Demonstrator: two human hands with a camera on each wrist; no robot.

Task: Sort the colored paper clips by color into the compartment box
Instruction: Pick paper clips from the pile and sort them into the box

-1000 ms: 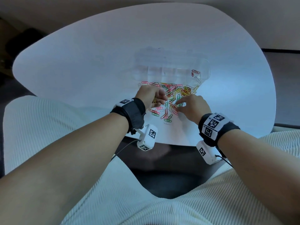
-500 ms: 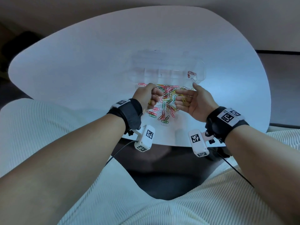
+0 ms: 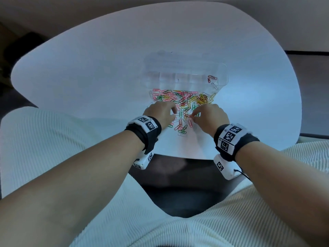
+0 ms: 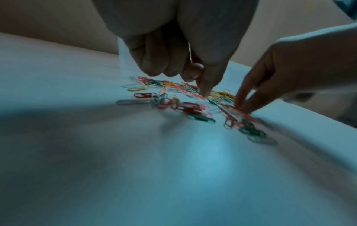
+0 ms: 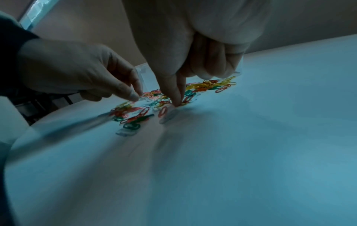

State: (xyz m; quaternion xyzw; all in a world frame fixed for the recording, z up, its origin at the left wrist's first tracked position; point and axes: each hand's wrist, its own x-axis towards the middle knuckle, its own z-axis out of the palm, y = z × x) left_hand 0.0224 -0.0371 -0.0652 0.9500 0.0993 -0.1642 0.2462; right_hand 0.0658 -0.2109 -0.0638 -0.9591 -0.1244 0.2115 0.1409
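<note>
A pile of colored paper clips (image 3: 181,102), red, pink, green, yellow and white, lies on the white table (image 3: 92,72) in front of the clear compartment box (image 3: 185,75). Red clips (image 3: 212,78) sit in the box's rightmost compartment. My left hand (image 3: 164,113) is at the pile's near left; in the left wrist view its outer fingers curl into the palm while thumb and forefinger tips (image 4: 204,93) pinch down into the clips. My right hand (image 3: 206,115) is at the near right, with thumb and forefinger (image 5: 177,102) pinching a red-orange clip (image 3: 188,115) on the table.
The table's near edge (image 3: 178,156) lies just behind both wrists, with my lap in white ribbed fabric (image 3: 53,139) below it. A few stray green and white clips (image 3: 182,131) lie nearest me. Bare tabletop spreads left, right and beyond the box.
Half a second ago my right hand was raised palm-up near the box; it has turned over and come down onto the pile's near right. The left hand has shifted slightly within the clips.
</note>
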